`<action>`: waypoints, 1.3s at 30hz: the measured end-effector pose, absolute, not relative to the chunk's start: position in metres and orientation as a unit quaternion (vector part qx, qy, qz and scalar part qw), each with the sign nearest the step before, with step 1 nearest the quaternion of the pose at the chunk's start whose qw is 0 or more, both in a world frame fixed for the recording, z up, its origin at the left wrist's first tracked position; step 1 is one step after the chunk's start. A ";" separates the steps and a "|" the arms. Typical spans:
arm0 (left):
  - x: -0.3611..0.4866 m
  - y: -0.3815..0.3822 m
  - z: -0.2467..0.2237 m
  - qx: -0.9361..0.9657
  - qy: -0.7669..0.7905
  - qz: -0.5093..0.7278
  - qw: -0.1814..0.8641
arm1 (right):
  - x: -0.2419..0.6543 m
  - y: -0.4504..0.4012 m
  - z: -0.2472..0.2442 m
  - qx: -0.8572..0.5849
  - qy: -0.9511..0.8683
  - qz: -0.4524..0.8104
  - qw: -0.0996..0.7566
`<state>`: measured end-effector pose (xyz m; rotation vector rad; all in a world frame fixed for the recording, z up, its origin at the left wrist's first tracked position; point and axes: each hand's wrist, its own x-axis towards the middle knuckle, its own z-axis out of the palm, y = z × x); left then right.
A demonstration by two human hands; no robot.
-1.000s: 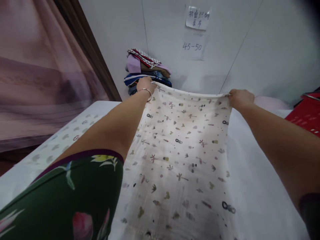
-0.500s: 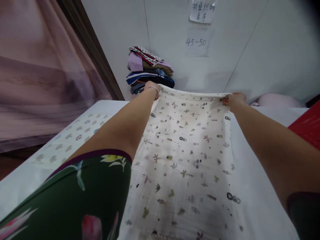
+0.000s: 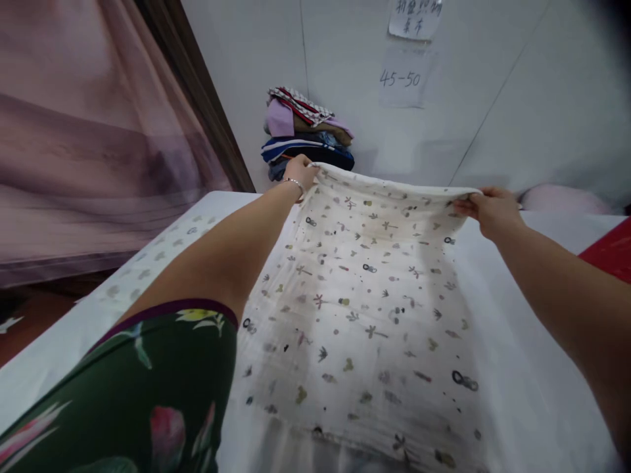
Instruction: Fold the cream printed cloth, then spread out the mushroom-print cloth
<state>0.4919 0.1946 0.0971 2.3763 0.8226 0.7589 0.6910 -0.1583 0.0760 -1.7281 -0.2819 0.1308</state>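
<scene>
A thin white cloth (image 3: 374, 295) printed with small plants and animals hangs between my two hands and stretches toward me over the white table (image 3: 532, 368). My left hand (image 3: 302, 174), with a bracelet at the wrist, pinches its far left corner. At the far right corner, my right hand (image 3: 493, 209) grips the edge between thumb and fingers. The far edge is raised and sags slightly between the hands. Below, the near edge of the cloth shows close to the bottom of the view.
A stack of folded clothes (image 3: 310, 135) stands by the wall behind my left hand. On the table's left lies a patterned cloth (image 3: 162, 246). Something red (image 3: 611, 246) is at the right, a pink rounded item (image 3: 564, 198) at the back, and a pink curtain (image 3: 89, 144) at the left.
My right hand has moved right and slightly nearer, widening the raised far edge. The cloth's near edge has come into view at the bottom. The view has shifted slightly.
</scene>
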 end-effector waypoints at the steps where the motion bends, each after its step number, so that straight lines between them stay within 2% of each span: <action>1: 0.479 0.192 0.103 0.870 0.309 0.289 0.254 | 0.683 -0.168 0.078 -0.752 -0.137 0.053 0.643; 5: 0.405 0.169 0.129 0.900 0.260 0.288 0.200 | 0.639 -0.216 0.082 -0.731 -0.177 0.047 0.658; 8: 0.333 0.140 0.143 0.928 0.236 0.256 0.133 | 0.593 -0.263 0.081 -0.753 -0.223 0.064 0.616; 10: 0.285 0.119 0.142 0.943 0.212 0.235 0.100 | 0.559 -0.294 0.076 -0.782 -0.266 0.089 0.557; 12: 0.242 0.100 0.132 0.951 0.212 0.211 0.078 | 0.525 -0.322 0.067 -0.827 -0.299 0.112 0.463; 17: 0.168 0.071 0.075 0.957 0.240 0.116 0.115 | 0.457 -0.359 0.035 -0.842 -0.402 0.157 0.323; 21: 0.146 0.060 0.043 0.955 0.248 0.101 0.127 | 0.437 -0.364 0.024 -0.845 -0.420 0.166 0.287; 26: 0.134 0.048 0.044 0.943 0.262 0.164 0.122 | 0.436 -0.371 0.026 -0.847 -0.376 0.131 0.351; 33: 0.105 0.041 0.013 0.980 0.167 0.100 0.032 | 0.423 -0.392 -0.006 -0.860 -0.455 0.114 0.201; 39: 0.092 0.048 0.011 0.968 0.149 0.200 -0.022 | 0.411 -0.401 -0.012 -0.867 -0.460 0.057 0.184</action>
